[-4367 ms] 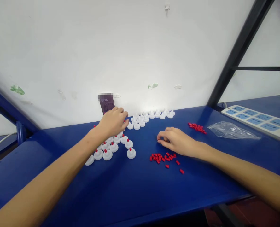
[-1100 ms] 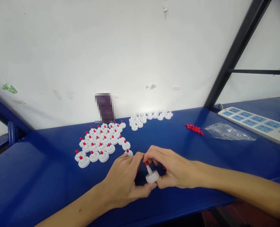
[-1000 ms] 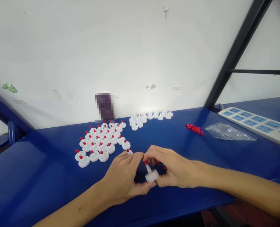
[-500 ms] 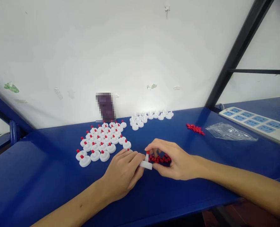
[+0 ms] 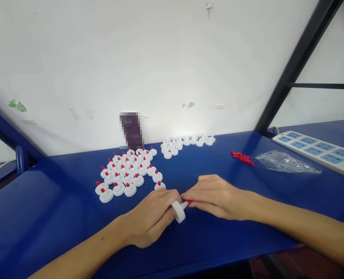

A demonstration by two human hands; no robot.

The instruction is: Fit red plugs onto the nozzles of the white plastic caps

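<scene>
My left hand [image 5: 153, 217] is closed on the rim of a white nozzle cap [image 5: 178, 211], which lies tilted with its spout toward the right. The fingers of my right hand [image 5: 215, 197] pinch the small red tip [image 5: 189, 202] at the end of that spout. To the left stand several white caps with red tips [image 5: 130, 189], upright in a close group. One capped piece [image 5: 159, 186] is just behind my left hand. Farther back are several white caps without red tips [image 5: 167, 154]. My right hand hides the table behind it.
Loose red tips [image 5: 242, 158] lie in a pile at the right, beside a clear plastic bag [image 5: 285, 162]. A white power strip [image 5: 320, 149] stands farther right. A blurred dark rectangle [image 5: 133, 130] is against the wall. The blue table's [image 5: 218, 248] front edge is below.
The held cap has tipped from upright to sideways, its spout now pointing right. My right hand's fingers have closed together around the red tip. The view has shifted slightly.
</scene>
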